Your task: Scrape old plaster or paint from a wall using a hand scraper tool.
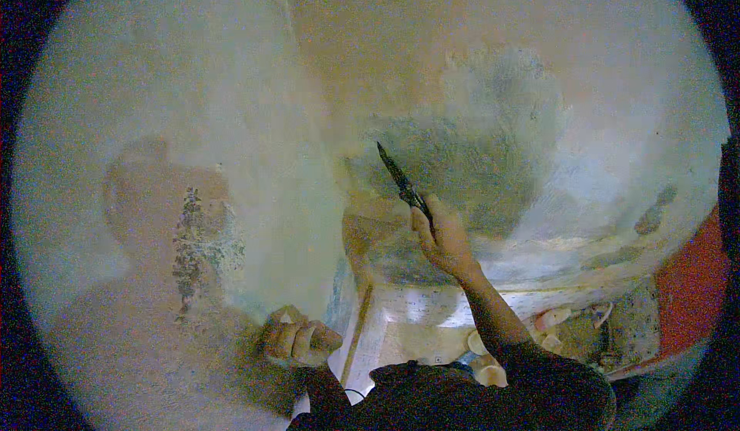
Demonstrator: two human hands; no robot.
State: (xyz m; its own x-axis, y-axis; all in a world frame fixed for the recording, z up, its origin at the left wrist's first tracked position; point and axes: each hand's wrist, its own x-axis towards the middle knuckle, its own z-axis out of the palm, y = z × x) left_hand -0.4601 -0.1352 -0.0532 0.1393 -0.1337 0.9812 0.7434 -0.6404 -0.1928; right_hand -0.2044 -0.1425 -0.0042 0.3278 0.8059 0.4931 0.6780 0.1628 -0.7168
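Note:
My right hand (443,234) is closed around the handle of a dark knife (395,171) with a narrow, pointed blade. The blade slants up and to the left, in front of a large grey-green rough patch (462,161) on the wall; whether its tip touches the wall I cannot tell. Lower left, my left hand (301,340) is curled up with its fingers bent, close to the left wall. A small pale spot shows by its thumb, but what it holds, if anything, does not show.
Two wall faces meet at a corner (312,84). My shadow falls on the left wall (254,122), which bears a dark flaked patch (187,254). Below the right wall, pale cups (490,375) and other items stand on a surface; something red (690,284) is at far right.

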